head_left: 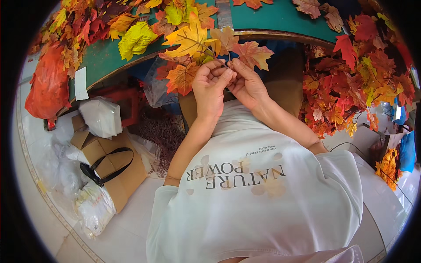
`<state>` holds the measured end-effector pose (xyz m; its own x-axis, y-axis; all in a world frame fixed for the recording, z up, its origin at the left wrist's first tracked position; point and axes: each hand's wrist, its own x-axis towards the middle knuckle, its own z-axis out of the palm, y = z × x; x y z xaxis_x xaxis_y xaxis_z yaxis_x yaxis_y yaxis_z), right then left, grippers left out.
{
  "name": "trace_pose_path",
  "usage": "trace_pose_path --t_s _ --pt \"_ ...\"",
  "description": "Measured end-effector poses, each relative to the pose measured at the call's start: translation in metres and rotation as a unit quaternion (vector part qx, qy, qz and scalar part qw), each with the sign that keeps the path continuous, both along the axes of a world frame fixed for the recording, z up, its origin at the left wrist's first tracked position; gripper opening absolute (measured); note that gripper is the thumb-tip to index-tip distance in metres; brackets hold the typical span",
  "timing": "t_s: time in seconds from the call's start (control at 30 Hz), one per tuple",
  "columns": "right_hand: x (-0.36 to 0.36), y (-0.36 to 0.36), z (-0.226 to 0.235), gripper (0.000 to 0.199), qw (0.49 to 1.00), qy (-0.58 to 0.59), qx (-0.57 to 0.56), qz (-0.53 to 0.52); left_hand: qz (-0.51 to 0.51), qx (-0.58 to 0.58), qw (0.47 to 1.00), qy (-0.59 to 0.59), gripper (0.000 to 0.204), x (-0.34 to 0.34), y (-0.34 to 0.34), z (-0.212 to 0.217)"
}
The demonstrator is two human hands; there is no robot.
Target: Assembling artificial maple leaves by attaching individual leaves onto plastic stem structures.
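Note:
In front of my chest, both hands meet at the thin stems of an artificial maple leaf spray (pixel 190 37). Its yellow, orange and reddish leaves fan out above and to both sides of my fingers. My left hand (pixel 210 85) is closed, thumb and fingers pinching the stems. Close against it, my right hand (pixel 249 85) pinches the same stems, with its fingers curled. The exact joint between the fingertips is too small to make out. Just beyond the spray, a stack of yellow-green leaves (pixel 137 40) sits at the edge of the green table (pixel 280 19).
Piles of red and orange leaves (pixel 83 22) cover the table's far left. A large bunch of leafy branches (pixel 333 87) hangs at the right. A red plastic bag (pixel 48 85) hangs at the left edge. An open cardboard box (pixel 120 171) with a black strap stands on the floor beside plastic bags (pixel 94 208).

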<state>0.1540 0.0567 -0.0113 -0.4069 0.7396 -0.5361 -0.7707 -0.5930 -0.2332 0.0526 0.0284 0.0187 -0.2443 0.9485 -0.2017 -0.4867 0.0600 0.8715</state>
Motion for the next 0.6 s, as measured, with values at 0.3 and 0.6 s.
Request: trace_pose_path --t_s 0.3,0.6 --pt "0.000 -0.002 -0.003 0.007 0.997 -0.034 0.066 0.001 0.001 0.007 1.000 -0.018 0.025 -0.004 -0.001 -0.003" --pt "-0.010 -0.003 -0.014 0.012 0.938 -0.210 0.276 0.010 0.048 0.053 0.997 0.009 0.025 -0.015 -0.006 -0.012"
